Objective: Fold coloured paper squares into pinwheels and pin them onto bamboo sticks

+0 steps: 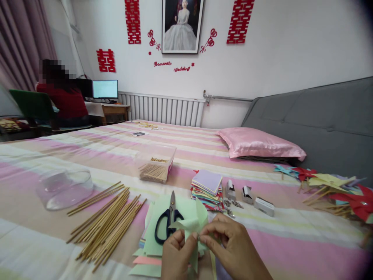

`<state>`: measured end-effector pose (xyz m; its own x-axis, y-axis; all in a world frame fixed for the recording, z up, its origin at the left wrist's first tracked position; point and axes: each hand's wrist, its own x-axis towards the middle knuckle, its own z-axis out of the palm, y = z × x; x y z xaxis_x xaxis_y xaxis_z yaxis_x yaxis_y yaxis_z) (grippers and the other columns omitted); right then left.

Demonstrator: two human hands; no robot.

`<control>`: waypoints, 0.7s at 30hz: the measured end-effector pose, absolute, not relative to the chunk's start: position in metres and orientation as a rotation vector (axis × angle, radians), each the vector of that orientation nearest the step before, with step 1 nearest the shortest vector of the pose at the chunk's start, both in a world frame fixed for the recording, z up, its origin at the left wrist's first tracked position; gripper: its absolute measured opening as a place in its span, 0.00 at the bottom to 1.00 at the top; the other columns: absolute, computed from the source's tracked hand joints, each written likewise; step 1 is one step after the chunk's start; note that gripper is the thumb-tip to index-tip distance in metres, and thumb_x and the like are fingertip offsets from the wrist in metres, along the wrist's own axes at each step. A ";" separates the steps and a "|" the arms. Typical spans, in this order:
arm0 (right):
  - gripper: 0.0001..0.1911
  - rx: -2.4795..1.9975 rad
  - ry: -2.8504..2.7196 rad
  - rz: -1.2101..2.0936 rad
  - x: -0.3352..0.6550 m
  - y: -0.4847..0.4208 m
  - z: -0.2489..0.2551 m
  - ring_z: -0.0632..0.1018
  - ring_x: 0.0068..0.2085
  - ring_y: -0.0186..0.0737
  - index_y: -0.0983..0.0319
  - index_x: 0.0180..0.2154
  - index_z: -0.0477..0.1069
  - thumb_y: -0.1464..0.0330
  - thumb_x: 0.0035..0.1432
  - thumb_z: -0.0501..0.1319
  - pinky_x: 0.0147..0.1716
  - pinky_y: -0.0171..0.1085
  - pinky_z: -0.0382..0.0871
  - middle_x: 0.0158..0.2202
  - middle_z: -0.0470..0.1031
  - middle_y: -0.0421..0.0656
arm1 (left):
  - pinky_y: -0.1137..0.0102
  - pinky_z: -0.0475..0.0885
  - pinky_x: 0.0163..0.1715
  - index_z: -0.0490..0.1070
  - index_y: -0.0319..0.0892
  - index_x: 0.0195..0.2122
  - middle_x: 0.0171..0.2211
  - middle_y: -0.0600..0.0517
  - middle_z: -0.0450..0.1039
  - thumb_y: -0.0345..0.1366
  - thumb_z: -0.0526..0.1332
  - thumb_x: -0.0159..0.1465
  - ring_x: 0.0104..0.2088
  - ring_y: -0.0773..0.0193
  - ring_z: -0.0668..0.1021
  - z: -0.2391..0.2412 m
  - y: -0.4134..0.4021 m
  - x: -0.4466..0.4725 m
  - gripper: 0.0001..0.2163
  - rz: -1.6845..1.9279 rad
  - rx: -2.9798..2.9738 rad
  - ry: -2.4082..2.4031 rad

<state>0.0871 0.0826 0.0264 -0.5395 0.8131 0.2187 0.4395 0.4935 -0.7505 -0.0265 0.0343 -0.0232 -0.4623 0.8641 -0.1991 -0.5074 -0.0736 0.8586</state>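
My left hand [177, 254] pinches a pale green paper pinwheel [201, 214] between thumb and fingers, its blades partly folded in. From the other side, my right hand [233, 243] is closed, thumb and index fingertips pressed together at the pinwheel's middle. A tiny dark bit shows between the fingertips, too small to make out. Just behind my left hand, scissors [172, 202] with dark blue handles lie on pale green paper sheets [154, 229]. Beyond the pinwheel stands a stack of coloured square papers [205, 184], with small metal fasteners [229, 204] beside it.
Loose wooden sticks [107, 229] lie at left, near a clear plastic lid [67, 188]. A clear box [171, 157] holds more sticks. Small boxes [264, 206] sit at right, and finished pinwheels [357, 202] farther right. A person [64, 101] sits at a desk behind the striped bed.
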 end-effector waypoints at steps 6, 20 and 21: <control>0.07 -1.044 -2.145 0.937 0.086 0.083 0.026 0.67 0.26 0.35 0.61 0.23 0.76 0.71 0.49 0.60 0.25 0.31 0.59 0.23 0.64 0.39 | 0.79 0.63 0.16 0.73 0.35 0.20 0.14 0.55 0.69 0.42 0.72 0.38 0.15 0.73 0.67 -0.024 0.034 -0.025 0.16 1.753 0.441 1.153; 0.05 -1.014 -2.042 1.145 0.089 0.088 0.023 0.67 0.27 0.35 0.63 0.23 0.74 0.70 0.47 0.60 0.25 0.31 0.59 0.26 0.64 0.40 | 0.77 0.62 0.18 0.73 0.37 0.16 0.12 0.56 0.67 0.40 0.72 0.38 0.17 0.71 0.66 -0.015 0.033 -0.026 0.12 1.755 0.534 1.234; 0.05 -0.996 -2.034 1.148 0.089 0.088 0.023 0.67 0.27 0.35 0.63 0.23 0.74 0.69 0.47 0.60 0.24 0.31 0.59 0.29 0.66 0.42 | 0.77 0.62 0.17 0.72 0.37 0.16 0.12 0.57 0.66 0.39 0.72 0.38 0.16 0.72 0.65 -0.014 0.033 -0.026 0.12 1.767 0.532 1.240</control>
<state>0.0887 0.0883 0.0230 -0.5430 0.8295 0.1307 0.3168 0.3465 -0.8829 -0.0258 0.0332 -0.0142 -0.5153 0.8459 -0.1375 -0.4174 -0.1076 0.9023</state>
